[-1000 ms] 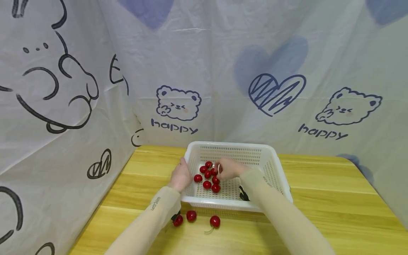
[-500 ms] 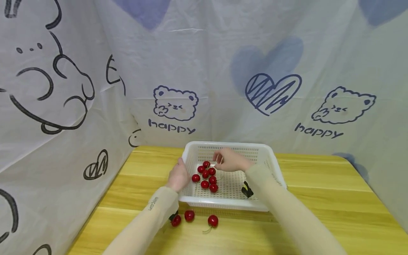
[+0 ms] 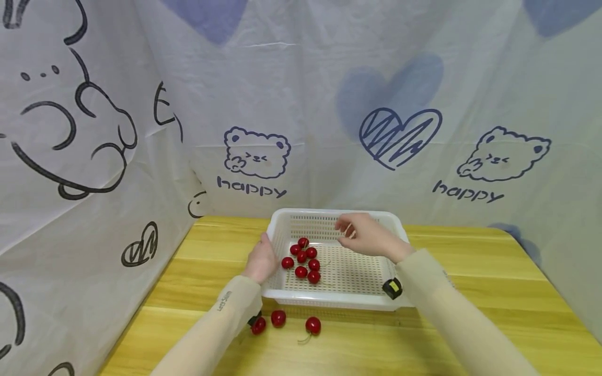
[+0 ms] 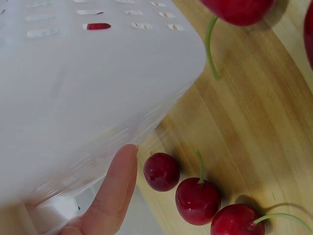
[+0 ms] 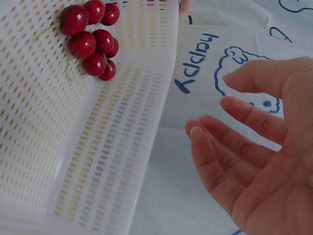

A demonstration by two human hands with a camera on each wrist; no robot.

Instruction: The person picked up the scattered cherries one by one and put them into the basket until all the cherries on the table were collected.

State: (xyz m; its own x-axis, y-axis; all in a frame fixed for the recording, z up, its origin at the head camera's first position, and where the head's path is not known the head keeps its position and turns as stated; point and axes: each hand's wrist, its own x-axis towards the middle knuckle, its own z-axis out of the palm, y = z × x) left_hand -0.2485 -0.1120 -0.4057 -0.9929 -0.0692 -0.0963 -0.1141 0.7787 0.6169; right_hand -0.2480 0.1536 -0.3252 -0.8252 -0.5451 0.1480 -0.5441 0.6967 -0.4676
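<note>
A white perforated plastic basket (image 3: 329,299) sits on the wooden table, with several red cherries (image 3: 301,256) grouped in its left half. At its left wall, my left hand (image 3: 261,261) holds the side; in the left wrist view a straight finger (image 4: 115,188) lies against the outer wall. Above the basket's right half hovers my right hand (image 3: 371,236), fingers loosely bent and nothing between them, as the right wrist view also shows. On the table in front lie a stemmed cherry (image 3: 313,326), another cherry (image 3: 278,318) and one beside my left wrist (image 3: 258,326).
More cherries (image 4: 198,200) lie on the table below the basket in the left wrist view, partly hidden from the head by my left arm. A printed cloth (image 3: 324,104) hangs behind and to the left. Small black devices (image 3: 392,288) sit on my wrists.
My right hand has risen from the cherries in the basket and moved right, its fingers spreading apart. My left hand stays at the basket's left side; the cherries keep their places.
</note>
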